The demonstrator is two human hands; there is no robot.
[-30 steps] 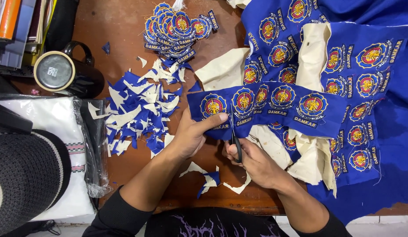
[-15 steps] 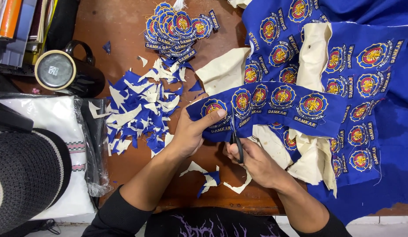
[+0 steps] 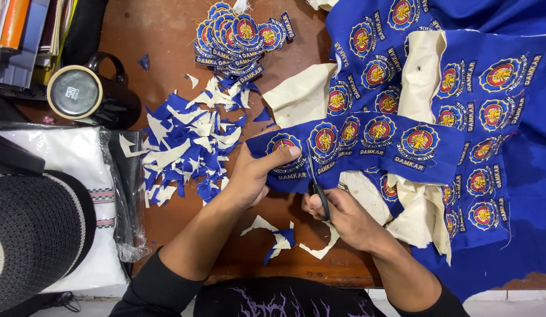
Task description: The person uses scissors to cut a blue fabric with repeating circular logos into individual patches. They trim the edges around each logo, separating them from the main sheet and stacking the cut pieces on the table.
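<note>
Left hand [image 3: 255, 176] pinches end of blue patch strip [image 3: 367, 144]. Right hand [image 3: 343, 214] grips scissors [image 3: 317, 188], blades in strip beside left thumb. Offcut pile [image 3: 185, 147] left of strip on table [image 3: 167, 35].

mug [image 3: 88, 94] set at table [image 3: 167, 35] far left | scrap heap [image 3: 188, 144] right of mug | cut badges [image 3: 241, 35] piled behind scraps | badge strip [image 3: 367, 144] laid right of scraps, on cloth sheet [image 3: 508, 176]

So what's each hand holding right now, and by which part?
The left hand pinches the end of the strip of blue embroidered patches, thumb on the end patch. The right hand grips small scissors by the handles, blades at the strip.
</note>
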